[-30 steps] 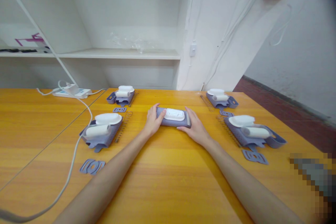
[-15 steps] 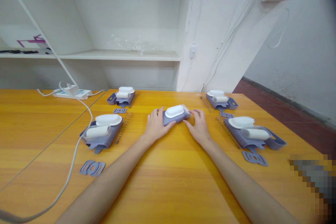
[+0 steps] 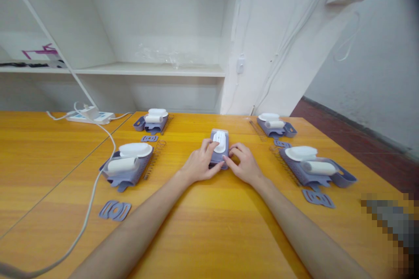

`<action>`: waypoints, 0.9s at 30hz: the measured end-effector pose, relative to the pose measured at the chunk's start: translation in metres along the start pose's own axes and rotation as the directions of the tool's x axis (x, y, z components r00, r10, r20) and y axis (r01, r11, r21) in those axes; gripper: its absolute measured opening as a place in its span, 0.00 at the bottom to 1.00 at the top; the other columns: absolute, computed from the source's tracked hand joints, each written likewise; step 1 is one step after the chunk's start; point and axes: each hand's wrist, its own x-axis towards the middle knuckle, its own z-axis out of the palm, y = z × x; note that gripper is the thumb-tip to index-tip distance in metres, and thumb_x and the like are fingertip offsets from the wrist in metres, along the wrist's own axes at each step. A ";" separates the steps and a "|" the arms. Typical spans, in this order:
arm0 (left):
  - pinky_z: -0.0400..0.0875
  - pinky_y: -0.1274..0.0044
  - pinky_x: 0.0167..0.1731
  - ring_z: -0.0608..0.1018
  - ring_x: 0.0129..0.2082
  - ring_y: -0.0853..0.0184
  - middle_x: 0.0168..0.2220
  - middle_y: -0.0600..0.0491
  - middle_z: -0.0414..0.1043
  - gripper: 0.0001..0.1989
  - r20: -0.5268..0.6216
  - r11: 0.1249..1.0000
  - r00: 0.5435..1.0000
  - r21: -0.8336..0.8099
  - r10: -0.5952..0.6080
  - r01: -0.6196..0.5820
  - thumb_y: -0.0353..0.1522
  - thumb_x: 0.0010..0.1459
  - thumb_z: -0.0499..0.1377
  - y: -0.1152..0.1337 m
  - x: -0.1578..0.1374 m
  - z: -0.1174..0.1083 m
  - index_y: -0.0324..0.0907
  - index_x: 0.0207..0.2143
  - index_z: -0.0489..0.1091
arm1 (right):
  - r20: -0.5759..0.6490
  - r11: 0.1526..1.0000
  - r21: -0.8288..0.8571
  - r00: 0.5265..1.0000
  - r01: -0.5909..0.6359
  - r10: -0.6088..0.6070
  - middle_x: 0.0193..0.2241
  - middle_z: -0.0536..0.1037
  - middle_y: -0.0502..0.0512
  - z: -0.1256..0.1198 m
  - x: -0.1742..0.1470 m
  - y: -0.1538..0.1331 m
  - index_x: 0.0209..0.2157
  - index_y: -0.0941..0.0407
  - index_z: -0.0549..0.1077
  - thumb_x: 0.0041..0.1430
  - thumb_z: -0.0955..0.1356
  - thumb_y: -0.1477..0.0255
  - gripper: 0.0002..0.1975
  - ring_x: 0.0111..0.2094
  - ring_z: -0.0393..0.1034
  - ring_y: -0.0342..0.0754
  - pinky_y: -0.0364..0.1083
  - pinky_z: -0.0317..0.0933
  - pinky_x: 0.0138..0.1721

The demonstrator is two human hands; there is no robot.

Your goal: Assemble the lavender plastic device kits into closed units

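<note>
Left hand (image 3: pixel 200 164) clasps the grey-purple case (image 3: pixel 218 157) (white-topped); right hand (image 3: pixel 245 165) touches it, fingers parted.

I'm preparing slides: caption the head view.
On a wooden table, left hand and right hand at a purplish case topped by a white piece.

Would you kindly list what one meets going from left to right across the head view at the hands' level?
White cylinder, wire coil, left hand, grey-purple casing, right hand, second wire coil, second white cylinder, open grey-purple tub.
</note>
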 end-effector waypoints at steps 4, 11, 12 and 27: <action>0.71 0.70 0.39 0.72 0.44 0.60 0.52 0.44 0.55 0.27 0.012 0.999 1.000 -0.043 0.026 -0.026 0.41 0.54 0.54 -0.003 -0.001 -0.002 0.44 0.54 0.50 | 0.053 1.000 0.001 0.999 -0.002 0.002 0.31 0.69 0.53 -0.003 0.000 -0.003 0.29 0.55 0.66 0.57 0.64 0.63 0.10 0.35 0.65 0.48 0.49 0.59 0.40; 0.69 0.75 0.31 0.72 0.33 0.66 0.39 0.49 0.62 0.15 -0.005 0.997 0.999 0.066 -0.040 0.040 0.44 0.59 0.49 -0.003 0.001 -0.001 0.42 0.38 0.60 | 0.113 1.000 0.015 0.994 -0.013 0.012 0.36 0.71 0.55 -0.004 0.000 -0.003 0.38 0.55 0.66 0.58 0.64 0.62 0.11 0.38 0.66 0.50 0.50 0.60 0.42; 0.68 0.76 0.30 0.71 0.33 0.67 0.38 0.50 0.62 0.15 -0.003 0.994 0.999 0.093 -0.048 0.048 0.45 0.60 0.48 -0.002 0.002 0.000 0.42 0.36 0.60 | 0.103 1.000 0.017 0.994 -0.023 0.021 0.36 0.71 0.56 -0.003 0.000 -0.002 0.39 0.55 0.66 0.58 0.63 0.63 0.11 0.39 0.66 0.50 0.50 0.60 0.43; 0.66 0.78 0.31 0.73 0.33 0.68 0.37 0.51 0.64 0.15 -0.064 0.947 0.976 0.234 -0.209 0.218 0.44 0.62 0.46 -0.012 0.005 0.014 0.43 0.36 0.62 | -0.005 0.997 -0.052 0.998 0.065 -0.065 0.49 0.67 0.61 0.000 -0.002 -0.007 0.41 0.54 0.70 0.58 0.63 0.70 0.10 0.51 0.62 0.55 0.56 0.58 0.52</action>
